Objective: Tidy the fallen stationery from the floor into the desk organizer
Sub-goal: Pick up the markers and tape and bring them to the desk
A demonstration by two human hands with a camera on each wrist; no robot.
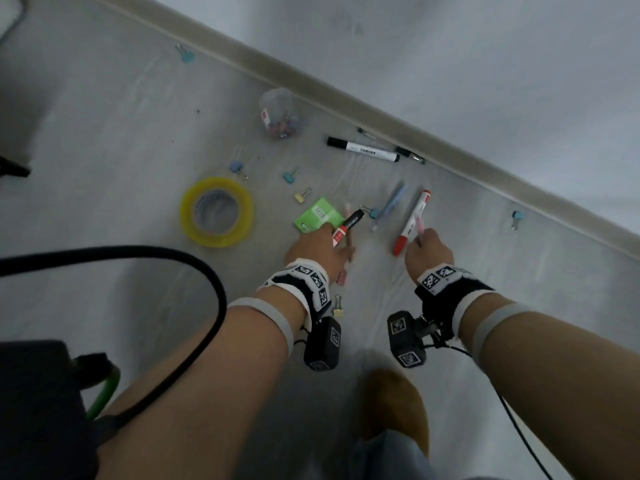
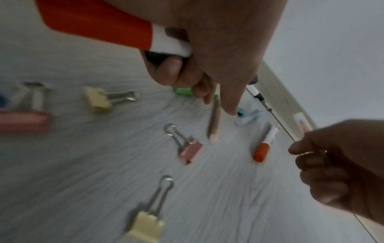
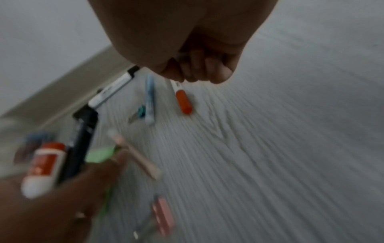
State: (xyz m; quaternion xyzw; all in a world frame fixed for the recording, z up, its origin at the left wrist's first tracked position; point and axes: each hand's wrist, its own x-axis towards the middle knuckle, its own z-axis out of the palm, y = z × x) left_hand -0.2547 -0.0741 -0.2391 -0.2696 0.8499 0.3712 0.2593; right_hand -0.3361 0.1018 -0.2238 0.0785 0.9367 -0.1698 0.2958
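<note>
My left hand (image 1: pixel 320 249) grips a red-and-white marker (image 1: pixel 341 233) with a black barrel (image 3: pixel 83 143) alongside it. Its index finger points down at a tan pencil (image 2: pixel 215 118) on the floor. My right hand (image 1: pixel 427 252) pinches a thin pink pen (image 1: pixel 419 225) just above a red-capped marker (image 1: pixel 412 220) that lies on the floor. A blue pen (image 1: pixel 389 206), a black-capped white marker (image 1: pixel 363 149), a green sticky-note pad (image 1: pixel 318 216) and several binder clips, one of them pink (image 2: pixel 190 153), lie around. The desk organizer is in none of the views.
A yellow tape roll (image 1: pixel 216 211) and a clear jar of pins (image 1: pixel 280 116) sit to the left and behind. The skirting board (image 1: pixel 381 112) runs diagonally behind the stationery. A thick black cable (image 1: pixel 173 258) arcs at the left, and a brown slipper (image 1: pixel 394 407) is below my wrists.
</note>
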